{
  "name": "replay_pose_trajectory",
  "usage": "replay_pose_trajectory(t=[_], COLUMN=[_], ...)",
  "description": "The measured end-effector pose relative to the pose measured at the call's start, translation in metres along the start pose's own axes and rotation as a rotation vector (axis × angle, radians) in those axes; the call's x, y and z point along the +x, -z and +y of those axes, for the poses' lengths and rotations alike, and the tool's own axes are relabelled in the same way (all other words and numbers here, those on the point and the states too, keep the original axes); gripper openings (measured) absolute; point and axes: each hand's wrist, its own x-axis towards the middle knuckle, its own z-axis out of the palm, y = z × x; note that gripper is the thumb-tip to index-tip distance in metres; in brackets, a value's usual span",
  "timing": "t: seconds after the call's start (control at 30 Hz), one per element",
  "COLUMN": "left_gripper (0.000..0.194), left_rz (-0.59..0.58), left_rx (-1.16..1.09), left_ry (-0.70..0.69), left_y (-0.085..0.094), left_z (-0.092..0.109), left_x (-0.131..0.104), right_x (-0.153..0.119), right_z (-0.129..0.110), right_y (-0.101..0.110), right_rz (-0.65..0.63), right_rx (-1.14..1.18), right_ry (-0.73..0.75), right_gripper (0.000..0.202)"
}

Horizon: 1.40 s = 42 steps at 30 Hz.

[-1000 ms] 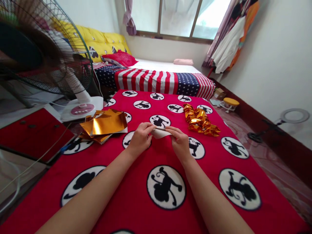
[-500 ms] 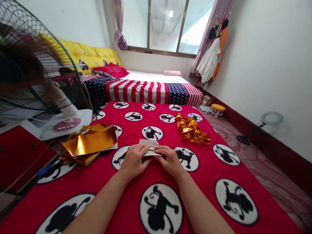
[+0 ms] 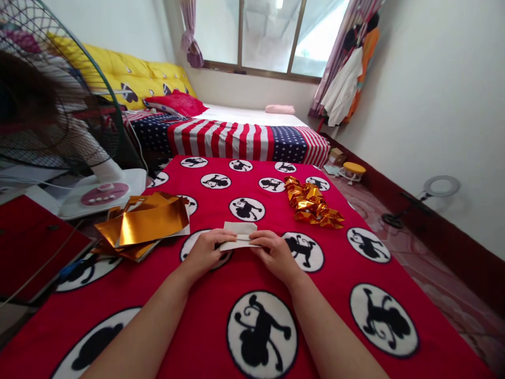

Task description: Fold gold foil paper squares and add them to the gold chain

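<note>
Between my two hands is a small sheet of paper (image 3: 240, 228), its pale side up, with a fold running across it. My left hand (image 3: 204, 251) pinches its left edge, thumb below and fingers on top. On the right edge, my right hand (image 3: 273, 252) grips it the same way. The paper is just over the red cloth (image 3: 213, 316) printed with black monkeys in white circles. To the left lies a loose stack of shiny gold foil paper sheets (image 3: 153, 221). Several folded gold foil pieces (image 3: 311, 202) sit in a cluster to the right.
A fan (image 3: 51, 116) with blurred blades stands at the left on a white base (image 3: 132, 184). Beyond the cloth is a bed with a stars-and-stripes cover (image 3: 221, 139). A yellow stool (image 3: 354, 168) and a ring light (image 3: 442, 186) stand on the floor at right.
My left hand has shifted a little left, away from my right hand, and more of the folded paper shows between them. The whole view has tilted slightly downward.
</note>
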Motion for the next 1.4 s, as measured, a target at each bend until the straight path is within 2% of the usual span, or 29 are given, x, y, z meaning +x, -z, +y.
replay_pose_trajectory(t=[0.13,0.23,0.33,0.43,0.7,0.83,1.0,1.4], left_gripper=[0.026,0.023,0.019,0.023,0.016,0.012,0.017,0.019], left_rz=[-0.088,-0.112,-0.086,-0.039,0.158,0.185,0.213,0.239], left_rx=[-0.062,-0.085,-0.077,-0.04,0.065,0.088,-0.005,-0.034], left_ry=[0.02,0.039,0.065,0.089,0.202,0.231,0.258,0.289], left_y=[0.009,0.013,0.014,0.013,0.004,0.001,0.002,-0.002], left_z=[-0.002,0.0,0.003,0.005,0.008,0.008,0.008,0.007], left_x=[-0.001,-0.002,-0.004,-0.003,-0.002,0.0,0.002,0.002], right_x=[-0.001,-0.001,0.0,0.0,0.005,0.007,0.008,0.005], right_z=[0.001,-0.003,-0.007,-0.008,-0.004,-0.006,-0.007,-0.004], right_y=[0.001,0.005,0.007,0.004,-0.008,-0.009,-0.011,-0.014], right_rz=[-0.003,-0.007,0.005,0.035,0.137,0.15,0.161,0.174], right_rx=[-0.008,-0.005,0.023,0.032,-0.072,-0.166,-0.255,-0.312], right_ry=[-0.016,-0.037,-0.063,-0.092,-0.158,-0.217,-0.255,-0.22], right_gripper=[0.012,0.014,0.018,0.018,0.023,0.023,0.025,0.023])
